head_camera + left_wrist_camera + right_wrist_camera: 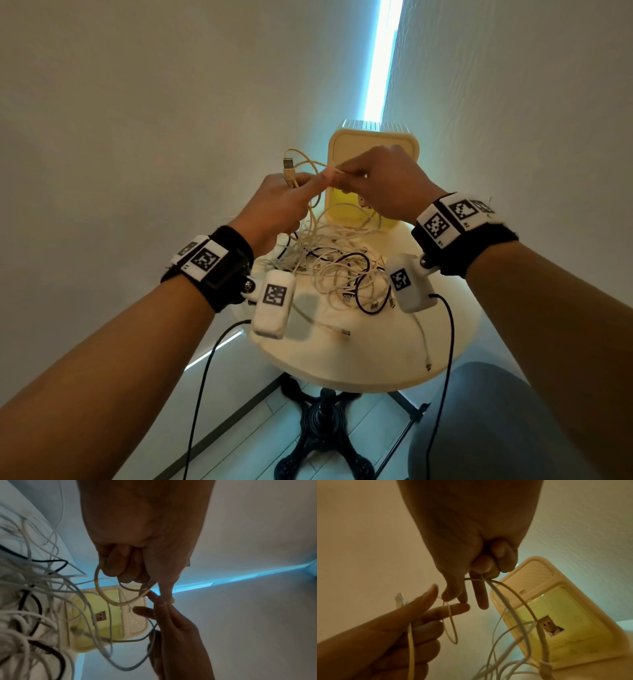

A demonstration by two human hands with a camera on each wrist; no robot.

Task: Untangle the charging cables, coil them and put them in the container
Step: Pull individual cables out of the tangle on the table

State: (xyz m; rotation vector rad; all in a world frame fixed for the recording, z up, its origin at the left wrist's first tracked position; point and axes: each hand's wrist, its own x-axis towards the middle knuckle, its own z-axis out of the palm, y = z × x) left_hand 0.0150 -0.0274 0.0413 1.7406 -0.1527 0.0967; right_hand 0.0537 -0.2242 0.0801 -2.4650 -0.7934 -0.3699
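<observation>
Charging cables (329,270) tangled on the round tabletop (359,356), one cream strand lifted by both hands.

Left hand (274,202) curls round a cream cable (310,164) below its USB plug (288,163); right hand (380,181) pinches the same strand, fingertips meeting. The yellow container (342,144) stands at the far edge in a white corner. Wrist views show a plug inside the container.
</observation>
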